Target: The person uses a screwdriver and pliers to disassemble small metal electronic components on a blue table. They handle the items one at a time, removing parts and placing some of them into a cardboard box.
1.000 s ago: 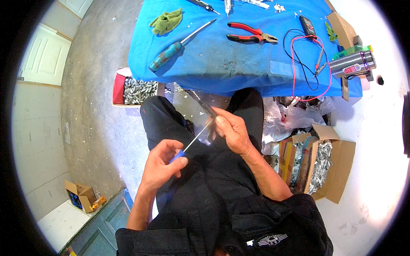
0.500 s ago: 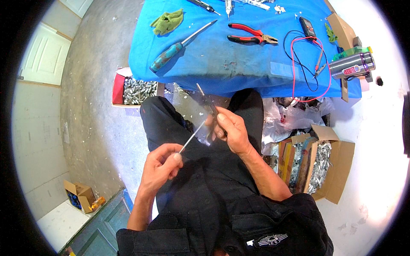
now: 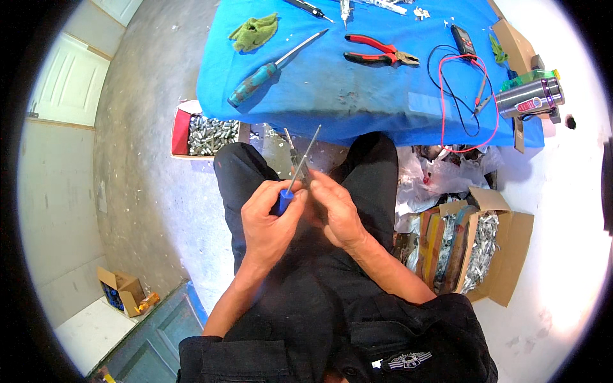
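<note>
L hand [image 3: 269, 216] gripping blue-hndl screwdrvr [image 3: 285, 202]; R hand [image 3: 338, 212] gripping thin dk tool [image 3: 294, 157].

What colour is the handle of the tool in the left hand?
The handle is blue, clearest in the head view.

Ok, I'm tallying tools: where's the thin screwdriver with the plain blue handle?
In the head view, just left of centre, the blue-handled screwdriver is in the left hand, beside the right hand.

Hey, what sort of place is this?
Probably a small workshop for repair or dismantling: pliers and a multimeter with probe leads lie on a blue-covered table, and a box of small metal pieces stands below.
</note>
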